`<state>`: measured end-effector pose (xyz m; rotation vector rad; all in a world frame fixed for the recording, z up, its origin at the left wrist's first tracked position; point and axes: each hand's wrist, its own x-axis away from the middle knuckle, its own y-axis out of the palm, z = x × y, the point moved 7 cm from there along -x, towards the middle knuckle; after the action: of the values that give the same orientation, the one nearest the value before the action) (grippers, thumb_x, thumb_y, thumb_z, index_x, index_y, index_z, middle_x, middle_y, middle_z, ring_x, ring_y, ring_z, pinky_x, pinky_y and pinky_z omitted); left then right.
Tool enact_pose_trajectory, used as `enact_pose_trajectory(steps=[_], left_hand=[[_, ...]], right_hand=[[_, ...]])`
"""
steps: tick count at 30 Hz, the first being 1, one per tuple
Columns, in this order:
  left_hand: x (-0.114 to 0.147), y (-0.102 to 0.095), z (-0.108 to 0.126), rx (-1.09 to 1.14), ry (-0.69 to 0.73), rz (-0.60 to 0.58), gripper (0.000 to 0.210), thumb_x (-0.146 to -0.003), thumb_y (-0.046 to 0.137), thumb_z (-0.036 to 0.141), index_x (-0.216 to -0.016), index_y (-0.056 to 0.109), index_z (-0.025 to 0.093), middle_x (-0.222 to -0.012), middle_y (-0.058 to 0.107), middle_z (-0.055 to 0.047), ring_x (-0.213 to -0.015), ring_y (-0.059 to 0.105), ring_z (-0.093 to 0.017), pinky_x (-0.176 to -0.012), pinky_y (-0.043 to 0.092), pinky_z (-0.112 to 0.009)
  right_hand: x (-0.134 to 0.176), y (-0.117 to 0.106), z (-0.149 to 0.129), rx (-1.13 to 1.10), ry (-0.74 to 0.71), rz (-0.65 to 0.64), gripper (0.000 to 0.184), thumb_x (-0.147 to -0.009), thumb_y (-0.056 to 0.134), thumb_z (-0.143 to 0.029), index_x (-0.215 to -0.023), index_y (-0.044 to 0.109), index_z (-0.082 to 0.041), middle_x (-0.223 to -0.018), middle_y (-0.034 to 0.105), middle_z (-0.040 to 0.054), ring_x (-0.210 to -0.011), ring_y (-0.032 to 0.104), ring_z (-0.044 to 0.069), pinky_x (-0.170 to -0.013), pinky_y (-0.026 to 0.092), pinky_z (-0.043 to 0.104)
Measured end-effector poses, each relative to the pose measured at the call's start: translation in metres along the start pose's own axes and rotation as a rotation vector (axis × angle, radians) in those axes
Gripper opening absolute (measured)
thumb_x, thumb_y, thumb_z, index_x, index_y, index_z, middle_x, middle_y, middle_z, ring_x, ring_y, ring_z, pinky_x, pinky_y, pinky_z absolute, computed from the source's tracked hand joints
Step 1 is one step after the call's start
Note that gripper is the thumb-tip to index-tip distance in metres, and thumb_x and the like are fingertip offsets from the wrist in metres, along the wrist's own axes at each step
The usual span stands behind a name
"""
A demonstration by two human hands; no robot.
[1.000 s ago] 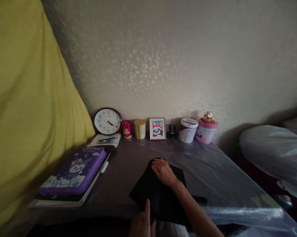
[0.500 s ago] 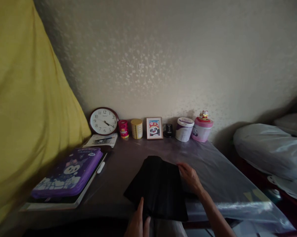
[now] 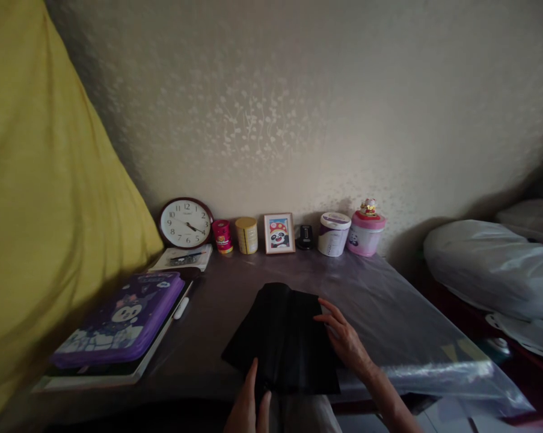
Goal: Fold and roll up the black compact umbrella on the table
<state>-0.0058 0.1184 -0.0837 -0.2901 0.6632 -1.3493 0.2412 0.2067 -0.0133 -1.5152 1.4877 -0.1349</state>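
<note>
A black, soft-looking folded sheet (image 3: 284, 340) lies spread over the near part of the table, its lower edge overhanging the front; whether it is cloth or plastic I cannot tell. My left hand (image 3: 248, 403) grips its lower edge near the middle, thumb raised along the surface and the other fingers partly hidden below. At the sheet's upper right edge is my right hand (image 3: 346, 340). Its fingers are stretched and apart, with the tips lying on top of the black surface. The right thumb is hidden.
A purple case (image 3: 122, 319) rests on a stack of books at left. Along the wall stand a clock (image 3: 187, 222), a pink tin (image 3: 222, 236), a yellow tin (image 3: 246, 236), a picture frame (image 3: 279, 233), a white tub (image 3: 333, 234) and a pink tub (image 3: 365, 234). White bags (image 3: 487, 264) are at right.
My right hand has gone from pinching the sheet's upper right corner to laying spread fingers over that edge. The left hand keeps its grip. The view has shifted slightly.
</note>
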Motion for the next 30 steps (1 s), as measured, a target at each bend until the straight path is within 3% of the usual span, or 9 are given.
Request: enact_pose_trajectory(steps=[3,7,10,15,19,24,30], left_hand=[[-0.004,-0.002,-0.003,-0.031,-0.001,-0.023,0.045,-0.09,0.033,0.024,-0.134,0.039,0.018,-0.135,0.054,-0.01,-0.124,0.05,-0.02,-0.102,0.046,-0.037],[-0.011,0.0,-0.007,-0.081,0.138,-0.121,0.045,-0.092,0.034,0.026,-0.136,0.035,0.014,-0.137,0.05,-0.014,-0.125,0.047,-0.02,-0.1,0.047,-0.037],[-0.018,-0.001,-0.007,-0.122,0.218,-0.168,0.047,-0.093,0.033,0.026,-0.137,0.029,0.012,-0.139,0.046,-0.018,-0.127,0.044,-0.02,-0.101,0.046,-0.037],[-0.031,-0.009,0.003,-0.157,0.22,-0.162,0.046,-0.092,0.028,0.025,-0.134,0.03,0.007,-0.135,0.049,-0.022,-0.124,0.048,-0.021,-0.099,0.048,-0.04],[-0.041,-0.013,0.006,-0.202,0.183,-0.17,0.047,-0.09,0.026,0.027,-0.132,0.033,0.006,-0.134,0.05,-0.022,-0.123,0.048,-0.022,-0.099,0.047,-0.042],[-0.045,-0.013,0.003,-0.24,0.153,-0.268,0.05,-0.089,0.027,0.024,-0.132,0.034,0.001,-0.136,0.047,-0.023,-0.125,0.046,-0.022,-0.102,0.044,-0.04],[-0.038,-0.01,0.005,-0.278,0.216,-0.32,0.051,-0.089,0.028,0.024,-0.133,0.033,0.0,-0.137,0.046,-0.023,-0.125,0.046,-0.019,-0.102,0.044,-0.034]], right_hand=[[-0.001,0.002,-0.005,-0.003,-0.024,-0.037,0.039,-0.08,0.037,-0.005,-0.102,0.063,-0.024,-0.141,0.044,0.0073,-0.122,0.051,0.02,-0.096,0.047,0.035],[-0.01,-0.001,-0.013,-0.025,-0.059,-0.039,0.038,-0.076,0.038,-0.003,-0.097,0.062,-0.022,-0.138,0.048,0.008,-0.119,0.053,0.02,-0.096,0.047,0.036],[-0.022,-0.004,-0.021,-0.057,-0.094,-0.028,0.033,-0.08,0.039,-0.006,-0.097,0.061,-0.022,-0.134,0.051,0.0091,-0.118,0.055,0.02,-0.096,0.047,0.037],[-0.046,-0.001,-0.034,-0.088,-0.142,-0.017,0.026,-0.087,0.041,-0.01,-0.1,0.059,-0.023,-0.133,0.052,0.0093,-0.116,0.056,0.019,-0.095,0.047,0.036],[-0.069,0.007,-0.047,-0.093,-0.184,0.012,0.021,-0.091,0.041,-0.015,-0.1,0.058,-0.023,-0.127,0.055,0.0093,-0.109,0.059,0.018,-0.091,0.049,0.034],[-0.092,0.024,-0.061,-0.063,-0.227,0.018,0.02,-0.092,0.041,-0.017,-0.099,0.059,-0.022,-0.123,0.056,0.009,-0.102,0.062,0.017,-0.087,0.051,0.032],[-0.106,0.05,-0.069,0.031,-0.256,-0.052,0.02,-0.092,0.042,-0.017,-0.099,0.06,-0.023,-0.127,0.055,0.0068,-0.104,0.062,0.017,-0.088,0.051,0.03]])
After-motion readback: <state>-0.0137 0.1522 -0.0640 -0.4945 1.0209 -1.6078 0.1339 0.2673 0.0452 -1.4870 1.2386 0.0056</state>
